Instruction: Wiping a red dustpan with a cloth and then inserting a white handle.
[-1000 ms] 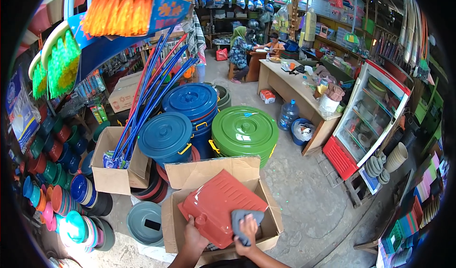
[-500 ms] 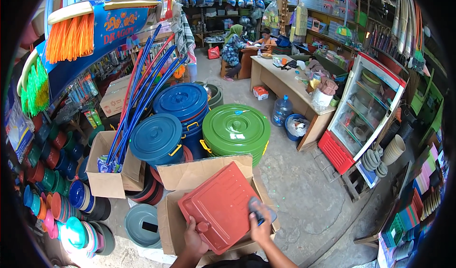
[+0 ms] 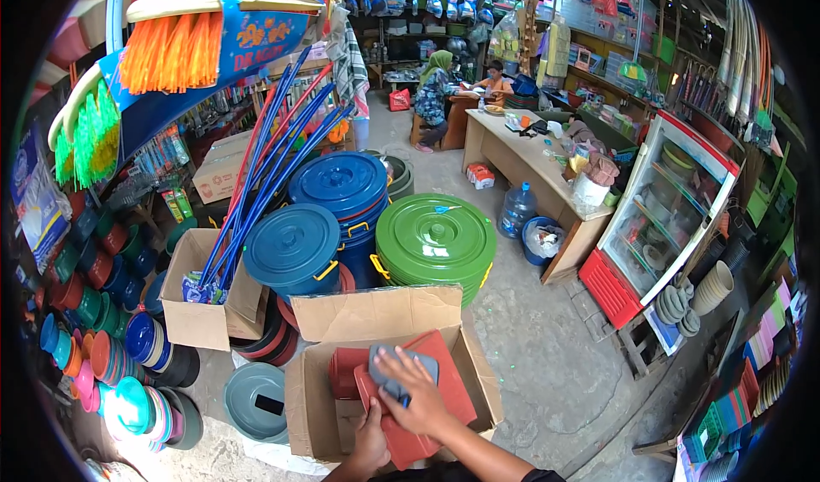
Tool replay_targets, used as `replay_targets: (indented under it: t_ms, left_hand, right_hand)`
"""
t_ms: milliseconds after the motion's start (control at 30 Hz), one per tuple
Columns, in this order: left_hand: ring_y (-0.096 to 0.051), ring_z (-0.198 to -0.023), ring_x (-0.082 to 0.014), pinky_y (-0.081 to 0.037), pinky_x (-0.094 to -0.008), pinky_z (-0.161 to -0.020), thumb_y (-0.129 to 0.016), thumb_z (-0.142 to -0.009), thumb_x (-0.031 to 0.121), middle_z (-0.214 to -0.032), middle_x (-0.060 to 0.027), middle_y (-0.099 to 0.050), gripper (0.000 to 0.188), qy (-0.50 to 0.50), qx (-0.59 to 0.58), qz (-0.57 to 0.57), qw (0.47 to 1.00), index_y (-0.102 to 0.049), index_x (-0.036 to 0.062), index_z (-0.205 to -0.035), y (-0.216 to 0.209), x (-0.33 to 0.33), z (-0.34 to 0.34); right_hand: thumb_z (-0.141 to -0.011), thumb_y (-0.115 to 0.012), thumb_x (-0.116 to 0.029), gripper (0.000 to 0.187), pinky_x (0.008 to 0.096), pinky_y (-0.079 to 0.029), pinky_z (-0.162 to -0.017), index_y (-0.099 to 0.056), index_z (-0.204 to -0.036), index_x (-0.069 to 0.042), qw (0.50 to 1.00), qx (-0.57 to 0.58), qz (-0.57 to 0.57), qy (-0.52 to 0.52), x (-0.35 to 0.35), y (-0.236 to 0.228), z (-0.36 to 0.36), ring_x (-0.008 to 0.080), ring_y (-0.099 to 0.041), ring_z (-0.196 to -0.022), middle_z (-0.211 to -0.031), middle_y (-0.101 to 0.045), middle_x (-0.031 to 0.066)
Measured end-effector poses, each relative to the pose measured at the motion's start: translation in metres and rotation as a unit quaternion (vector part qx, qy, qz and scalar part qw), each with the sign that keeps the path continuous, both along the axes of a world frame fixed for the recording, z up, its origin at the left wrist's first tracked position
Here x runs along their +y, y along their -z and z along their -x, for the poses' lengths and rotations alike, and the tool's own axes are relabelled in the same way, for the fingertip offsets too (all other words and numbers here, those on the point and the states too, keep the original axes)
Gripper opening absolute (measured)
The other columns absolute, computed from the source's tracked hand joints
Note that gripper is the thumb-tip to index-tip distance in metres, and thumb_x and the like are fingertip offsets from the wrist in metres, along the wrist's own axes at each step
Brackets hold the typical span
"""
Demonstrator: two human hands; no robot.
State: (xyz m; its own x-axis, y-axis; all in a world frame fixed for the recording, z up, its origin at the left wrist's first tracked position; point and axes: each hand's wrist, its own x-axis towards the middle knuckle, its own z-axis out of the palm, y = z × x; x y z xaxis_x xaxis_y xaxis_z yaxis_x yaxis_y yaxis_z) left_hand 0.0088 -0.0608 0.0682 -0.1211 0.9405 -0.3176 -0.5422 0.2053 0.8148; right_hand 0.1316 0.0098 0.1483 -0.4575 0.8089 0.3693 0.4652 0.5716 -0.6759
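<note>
A red plastic dustpan [image 3: 436, 345] is held tilted over an open cardboard box [image 3: 376, 315]. My left hand [image 3: 370, 437] is closed on its near left edge. My right hand [image 3: 417, 396] lies over a soft-looking grey cloth [image 3: 427, 364] and presses it against the dustpan; the fingers partly hide the cloth. Another red plastic piece [image 3: 345, 373], likely a second dustpan, sits inside the box on the left.
Lidded blue tubs [image 3: 290, 247] and green tubs [image 3: 436, 238] stand beyond the box. To the left are a grey basin [image 3: 252, 388] holding a black phone [image 3: 269, 405], and a carton [image 3: 205, 311] of blue and red poles. Two people sit at a far desk [image 3: 459, 116].
My right hand has moved left across the dustpan with the grey cloth. The dustpan has turned and tilted, exposing the red piece in the box. The view has shifted slightly.
</note>
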Motion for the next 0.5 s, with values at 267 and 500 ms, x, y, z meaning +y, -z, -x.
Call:
replay_targets:
  t_ms: [267, 500]
  left_hand:
    - [-0.045, -0.134, -0.0304, -0.038, -0.0503, -0.11, -0.031, -0.101, 0.062, -0.147, -0.0116, -0.044, 0.07, -0.026, -0.135, 0.02, 0.99, -0.035, 0.0106, -0.148, -0.036, 0.003, 0.023]
    - [-0.054, -0.125, -0.0301, -0.044, -0.0482, -0.105, -0.036, -0.101, 0.059, -0.141, -0.0156, -0.05, 0.07, -0.038, -0.131, -0.015, 0.991, -0.037, 0.0048, -0.145, -0.024, 0.013, 0.039]
  right_hand:
    - [-0.079, -0.067, -0.02, 0.08, 0.0532, -0.024, -0.117, -0.035, -0.152, -0.015, 0.983, -0.131, -0.018, -0.128, -0.034, 0.019, 0.001, 0.037, -0.024, -0.147, -0.159, -0.032, 0.006]
    - [-0.077, -0.065, -0.02, 0.083, 0.06, -0.017, -0.116, -0.034, -0.154, -0.02, 0.99, -0.039, -0.008, -0.137, -0.041, 0.047, -0.013, 0.036, -0.02, -0.149, -0.161, -0.028, 0.0038]
